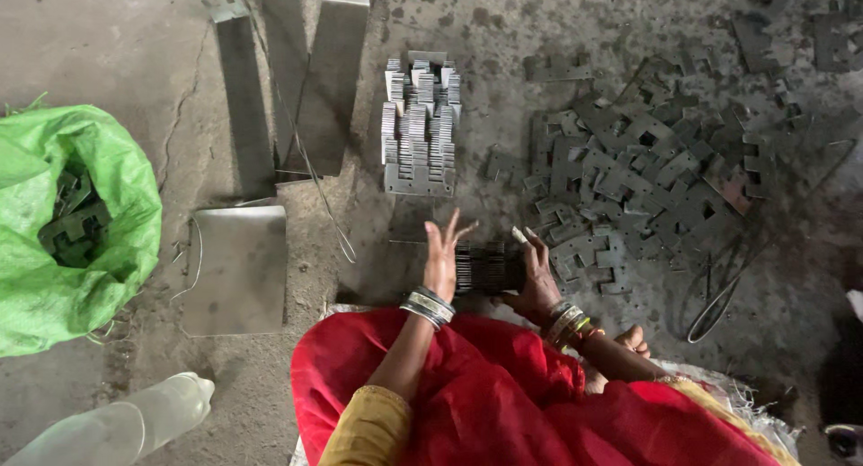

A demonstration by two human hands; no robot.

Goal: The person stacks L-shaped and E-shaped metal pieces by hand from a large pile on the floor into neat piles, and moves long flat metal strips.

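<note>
On the concrete floor (503,35), your right hand (538,282) grips a small stack of dark stamped metal plates (488,268). Your left hand (440,259), fingers spread and holding nothing, presses flat against its end. Step looks like squaring the bundle.

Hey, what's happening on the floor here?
A person sitting on the concrete floor presses a small stack of flat metal plates between both hands: the left hand open against one end, the right hand gripping the other. Ahead stands a neat stacked block; loose plates are scattered right, a green sack left.
</note>
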